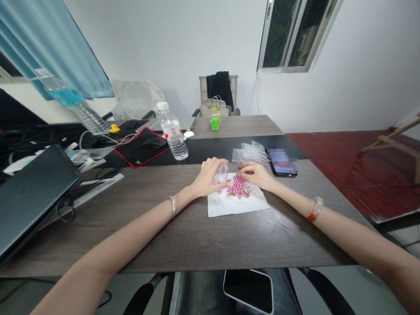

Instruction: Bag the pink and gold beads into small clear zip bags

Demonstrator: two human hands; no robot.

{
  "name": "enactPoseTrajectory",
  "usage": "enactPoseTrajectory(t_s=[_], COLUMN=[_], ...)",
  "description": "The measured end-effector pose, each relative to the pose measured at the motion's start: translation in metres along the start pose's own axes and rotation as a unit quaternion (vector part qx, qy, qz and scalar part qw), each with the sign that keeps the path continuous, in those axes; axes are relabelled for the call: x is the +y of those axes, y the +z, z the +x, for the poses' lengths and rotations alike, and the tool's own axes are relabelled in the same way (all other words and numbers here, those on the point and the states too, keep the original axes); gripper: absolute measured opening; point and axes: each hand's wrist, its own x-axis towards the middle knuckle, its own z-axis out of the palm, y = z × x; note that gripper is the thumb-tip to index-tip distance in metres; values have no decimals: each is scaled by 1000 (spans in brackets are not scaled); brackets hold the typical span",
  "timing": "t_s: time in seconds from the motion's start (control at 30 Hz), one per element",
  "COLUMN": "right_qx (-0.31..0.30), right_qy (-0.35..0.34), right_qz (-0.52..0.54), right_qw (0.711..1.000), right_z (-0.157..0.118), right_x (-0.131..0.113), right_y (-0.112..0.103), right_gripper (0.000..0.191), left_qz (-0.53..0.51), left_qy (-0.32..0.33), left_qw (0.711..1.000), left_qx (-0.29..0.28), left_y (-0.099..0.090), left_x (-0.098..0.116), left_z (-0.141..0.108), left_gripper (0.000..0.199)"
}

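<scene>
Hands (213,177) on clear cup (221,173) — pink beads (236,186), white sheet (236,209) beneath

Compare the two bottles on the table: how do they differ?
The left bottle has a blue label; the right bottle has a red and white one. The left bottle looks longer and larger, the right bottle shorter. Both are clear, with ribbed lower bodies.

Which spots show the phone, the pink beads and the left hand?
Phone (282,162), head view, screen.
Pink beads (236,187), head view, middle of pile.
Left hand (210,177), head view, back.
</scene>
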Motion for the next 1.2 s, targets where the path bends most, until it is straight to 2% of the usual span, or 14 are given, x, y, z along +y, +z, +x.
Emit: enactPoseTrajectory(t_s=[0.2,0.43,0.5,0.6,0.73,0.8,0.9,1.07,1.2], right_qx=[-34,-68,-46,-2,10,16,21,36,86], right_qy=[11,38,17,-49,-151,-176,-195,-166,-51], right_qz=[16,38,37,19,23,15,-10,22,88], right_qw=[999,996,998,999,988,984,980,985,991], right_z=[6,7,5,2,2,3,4,4,11], right_x=[-5,-12,-23,-51,-91,-102,-104,-92,-71], right_y=[-5,-9,-12,-18,-19,-13,-2,3,-6], right_gripper=[6,4,5,7,6,6,11,16,19], left_qz=[13,8,-1,-19,-38,-47,-59,-52,-44], left_qy=[17,31,41,56,60,64,80,61,30], left_qw=[999,999,999,998,997,997,995,996,997], left_qx=[-24,-14,-12,-13,-14,-9,9,44,48], left_y=[-3,-3,-3,-4,-2,-1,1,3,3], left_x=[1,3,4,5,4,3,1,-2,-5], left_z=[1,-2,-2,-2,-1,-2,-4,-6,-5], left_gripper=[61,57,54,51,57,58,56,59,61])
